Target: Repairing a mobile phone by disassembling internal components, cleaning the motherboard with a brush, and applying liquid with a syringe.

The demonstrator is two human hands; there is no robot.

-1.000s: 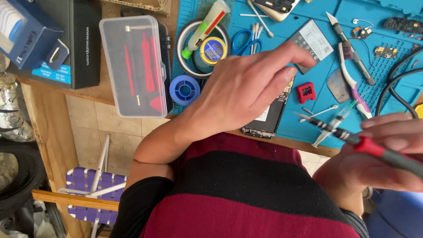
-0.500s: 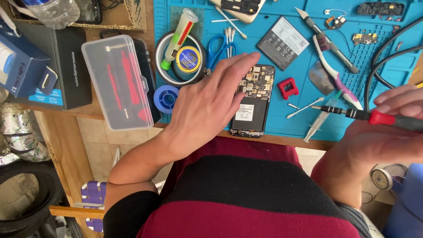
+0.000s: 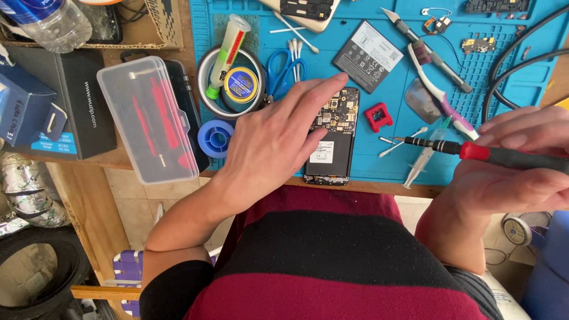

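At the far left of the tabletop stand a dark cardboard box and a blue box, and just beside them lies a clear plastic case with red tools inside. Next comes a blue spool below a round metal tin that holds a green-tipped syringe tube and a small round jar; blue-handled scissors lie just right of it on the blue work mat.

The person's left hand lies flat, fingers spread and gripping nothing, its fingertips resting on the opened phone. The phone lies near the front edge of the mat with its back cover off, circuit board and shielding bare. Its flat grey battery lies apart on the mat above it, so the opening and the battery removal look done; the board appears to be in place in the frame.

Right of the phone sit a small red part, a purple-and-white toothbrush and a craft knife. At the far right, the right hand is closed around a red-and-black precision screwdriver, its tip pointing left toward the phone but well short of it.
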